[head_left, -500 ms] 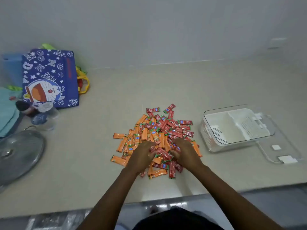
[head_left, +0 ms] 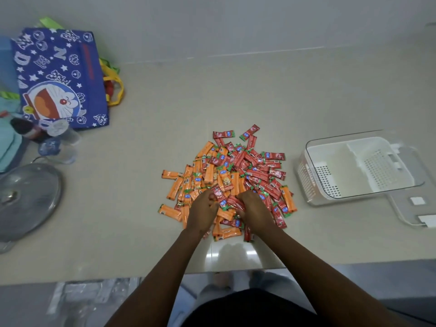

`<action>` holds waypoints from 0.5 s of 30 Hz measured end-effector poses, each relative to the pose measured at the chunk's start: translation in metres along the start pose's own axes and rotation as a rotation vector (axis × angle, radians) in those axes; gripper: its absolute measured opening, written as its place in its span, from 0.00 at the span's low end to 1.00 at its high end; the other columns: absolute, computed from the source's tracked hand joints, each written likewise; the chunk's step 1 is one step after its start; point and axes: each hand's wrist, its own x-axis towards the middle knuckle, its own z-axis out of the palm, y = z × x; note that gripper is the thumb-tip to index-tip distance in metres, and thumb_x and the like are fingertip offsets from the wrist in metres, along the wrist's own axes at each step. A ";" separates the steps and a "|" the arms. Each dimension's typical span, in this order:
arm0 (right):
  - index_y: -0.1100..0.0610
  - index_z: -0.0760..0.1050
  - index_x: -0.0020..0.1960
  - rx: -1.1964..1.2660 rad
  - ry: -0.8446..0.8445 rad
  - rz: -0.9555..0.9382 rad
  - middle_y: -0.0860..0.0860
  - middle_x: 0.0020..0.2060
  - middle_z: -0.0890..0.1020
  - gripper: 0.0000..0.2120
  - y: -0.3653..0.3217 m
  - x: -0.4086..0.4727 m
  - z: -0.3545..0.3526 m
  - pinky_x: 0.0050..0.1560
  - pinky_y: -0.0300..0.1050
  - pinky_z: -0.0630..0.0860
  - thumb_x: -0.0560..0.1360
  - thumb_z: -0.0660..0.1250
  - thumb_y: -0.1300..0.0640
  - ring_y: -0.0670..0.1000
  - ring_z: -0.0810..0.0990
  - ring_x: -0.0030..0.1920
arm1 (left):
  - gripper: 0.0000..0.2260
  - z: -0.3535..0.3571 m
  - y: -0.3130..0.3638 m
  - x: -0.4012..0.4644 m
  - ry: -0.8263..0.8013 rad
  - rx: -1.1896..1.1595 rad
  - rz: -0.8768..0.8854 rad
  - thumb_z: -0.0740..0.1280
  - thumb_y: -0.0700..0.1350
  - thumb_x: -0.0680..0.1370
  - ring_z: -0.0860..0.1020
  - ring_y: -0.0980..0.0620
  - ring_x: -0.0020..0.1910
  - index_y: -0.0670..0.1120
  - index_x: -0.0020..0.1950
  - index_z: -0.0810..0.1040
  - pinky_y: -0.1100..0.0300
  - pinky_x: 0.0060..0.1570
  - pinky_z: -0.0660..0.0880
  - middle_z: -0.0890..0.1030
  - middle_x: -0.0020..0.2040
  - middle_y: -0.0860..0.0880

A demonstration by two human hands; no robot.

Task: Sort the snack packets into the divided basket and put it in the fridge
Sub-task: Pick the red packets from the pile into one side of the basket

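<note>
A pile of snack packets [head_left: 236,171] lies in the middle of the counter, orange ones mostly on the left and red ones mostly on the right. Both my hands are on the near part of the pile. My left hand [head_left: 203,210] has its fingers curled around a red packet [head_left: 218,193]. My right hand [head_left: 253,208] has its fingers curled around several red packets [head_left: 236,201]. The divided basket [head_left: 313,185], white inside a clear container, stands to the right of the pile with both compartments holding nothing.
A clear lid [head_left: 410,208] lies under and beside the basket on the right. At the left stand a blue cartoon bag [head_left: 59,76], a plastic bottle [head_left: 59,142] and a glass pot lid [head_left: 26,199]. The counter's front edge [head_left: 118,277] runs just below my forearms.
Both hands have drawn a little closer together on the near part of the pile, fingers gathering red packets. The pile and basket have not moved.
</note>
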 end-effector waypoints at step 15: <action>0.51 0.70 0.40 0.290 -0.115 0.120 0.48 0.37 0.75 0.10 0.046 0.021 -0.044 0.36 0.32 0.66 0.77 0.63 0.63 0.44 0.72 0.37 | 0.14 0.026 0.027 0.029 0.188 -0.143 -0.337 0.74 0.45 0.72 0.78 0.51 0.39 0.44 0.53 0.74 0.60 0.38 0.74 0.79 0.41 0.49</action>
